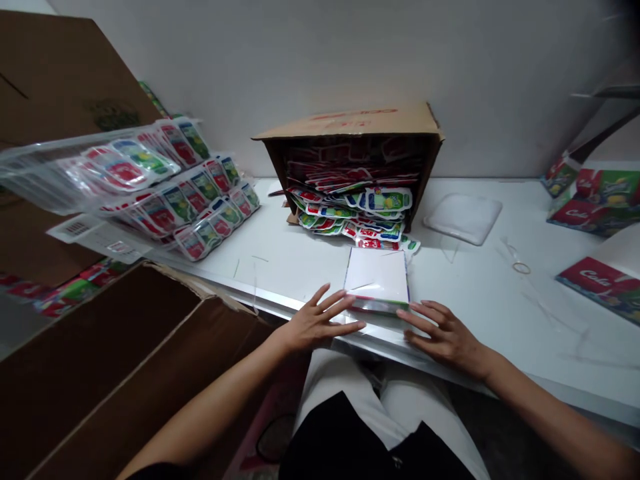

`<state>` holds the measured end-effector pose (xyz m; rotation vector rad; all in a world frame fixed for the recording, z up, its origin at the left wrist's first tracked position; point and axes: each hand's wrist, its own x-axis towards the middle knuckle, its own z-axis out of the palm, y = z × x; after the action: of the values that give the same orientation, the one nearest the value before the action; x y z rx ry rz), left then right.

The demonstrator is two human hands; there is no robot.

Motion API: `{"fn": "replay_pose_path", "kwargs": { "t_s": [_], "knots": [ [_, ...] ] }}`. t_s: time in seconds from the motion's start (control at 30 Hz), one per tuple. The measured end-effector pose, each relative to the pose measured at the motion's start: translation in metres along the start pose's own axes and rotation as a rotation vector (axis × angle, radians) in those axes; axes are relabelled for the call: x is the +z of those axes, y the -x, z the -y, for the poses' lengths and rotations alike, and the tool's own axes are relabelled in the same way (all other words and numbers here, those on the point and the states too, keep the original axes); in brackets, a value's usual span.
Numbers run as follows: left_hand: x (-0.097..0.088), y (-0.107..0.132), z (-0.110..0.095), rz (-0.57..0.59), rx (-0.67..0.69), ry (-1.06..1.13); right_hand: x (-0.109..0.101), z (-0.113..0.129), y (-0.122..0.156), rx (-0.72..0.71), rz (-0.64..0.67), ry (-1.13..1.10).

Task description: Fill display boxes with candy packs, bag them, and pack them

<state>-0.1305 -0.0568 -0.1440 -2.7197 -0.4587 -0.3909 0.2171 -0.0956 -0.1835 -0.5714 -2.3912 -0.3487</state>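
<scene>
A small stack of white cards [377,278] in a clear sleeve lies near the front edge of the white table [490,293]. My left hand [317,322] rests flat by its left front corner, fingers spread and touching it. My right hand [443,333] lies flat at its right front corner, fingers stretched out. Neither hand holds anything. Behind the stack, a cardboard box [357,163] on its side spills colourful printed packets [363,217] onto the table.
Clear packs of the same colourful packets [165,187] are piled at the left. An open brown carton [110,360] stands at lower left. A clear plastic lid [463,217], a rubber band [521,268] and printed cards [597,200] lie at the right.
</scene>
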Motion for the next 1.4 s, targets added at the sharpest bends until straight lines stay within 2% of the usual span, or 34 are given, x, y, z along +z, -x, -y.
{"fn": "replay_pose_path", "kwargs": {
  "t_s": [0.07, 0.13, 0.3, 0.43, 0.5, 0.67, 0.8, 0.97, 1.2, 1.33, 1.4],
  "knots": [
    [-0.001, -0.01, 0.002, 0.061, 0.056, 0.068, -0.002, -0.001, -0.005, 0.004, 0.031, -0.068],
    [0.001, -0.015, 0.004, 0.046, 0.092, 0.123, -0.004, -0.001, -0.008, 0.047, 0.043, -0.139],
    [0.02, -0.01, -0.003, -0.192, 0.014, 0.154, -0.008, -0.001, -0.01, 0.163, 0.008, -0.298],
    [0.031, -0.011, -0.015, -0.36, -0.149, 0.112, -0.013, -0.002, -0.013, 0.234, -0.015, -0.378],
    [0.032, -0.014, -0.019, -0.41, -0.214, 0.108, -0.016, -0.003, -0.014, 0.281, -0.043, -0.388],
    [0.033, -0.019, -0.025, -0.489, -0.249, 0.229, -0.017, -0.004, -0.016, 0.417, -0.095, -0.47],
    [0.035, -0.03, -0.037, -0.648, -0.456, 0.402, -0.014, -0.001, -0.019, 0.563, -0.142, -0.61],
    [0.034, -0.048, -0.056, -0.831, -0.781, 0.539, -0.006, 0.002, -0.021, 0.845, -0.242, -0.735],
    [0.033, -0.065, -0.072, -0.901, -1.052, 0.624, 0.016, 0.006, -0.026, 1.116, -0.56, -0.868],
    [0.03, -0.075, -0.078, -0.984, -1.323, 0.738, 0.018, 0.005, -0.03, 1.252, -0.612, -0.787],
    [0.027, -0.08, -0.08, -1.027, -1.409, 0.84, 0.017, 0.003, -0.029, 1.313, -0.612, -0.735]
  ]
}}
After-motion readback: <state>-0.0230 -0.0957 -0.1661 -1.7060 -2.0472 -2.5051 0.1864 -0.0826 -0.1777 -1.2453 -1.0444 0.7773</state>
